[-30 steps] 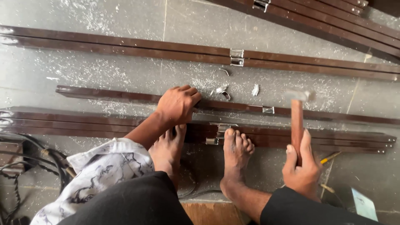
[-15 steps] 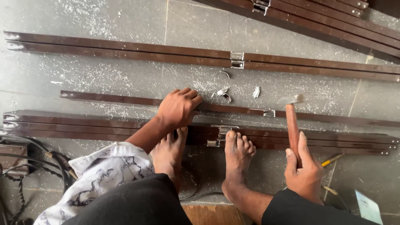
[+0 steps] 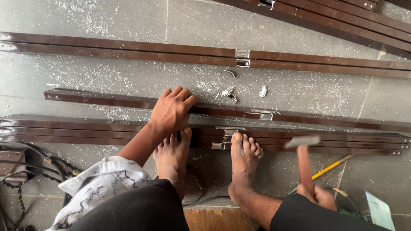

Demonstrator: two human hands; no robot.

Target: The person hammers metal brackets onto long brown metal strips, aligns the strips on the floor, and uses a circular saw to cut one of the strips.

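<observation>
My left hand (image 3: 171,110) presses palm-down on a long brown metal bar (image 3: 107,100) lying across the grey floor. My right hand (image 3: 317,196) grips the wooden handle of a hammer (image 3: 305,164), whose metal head is blurred above a bundle of brown bars (image 3: 321,141). Both bare feet (image 3: 207,156) rest against that bundle, toes at its near edge. A small silver bracket (image 3: 267,115) sits on the held bar to the right of my left hand.
More brown bars (image 3: 128,49) with a silver clip (image 3: 242,57) lie farther away. Small metal pieces (image 3: 229,93) and shavings scatter the floor. Black cables (image 3: 25,167) lie at left, a yellow-handled tool (image 3: 332,167) at right.
The hammer has swung down from upright, its head now blurred just over the bar bundle. My right hand dropped lower. My left hand stays on the bar.
</observation>
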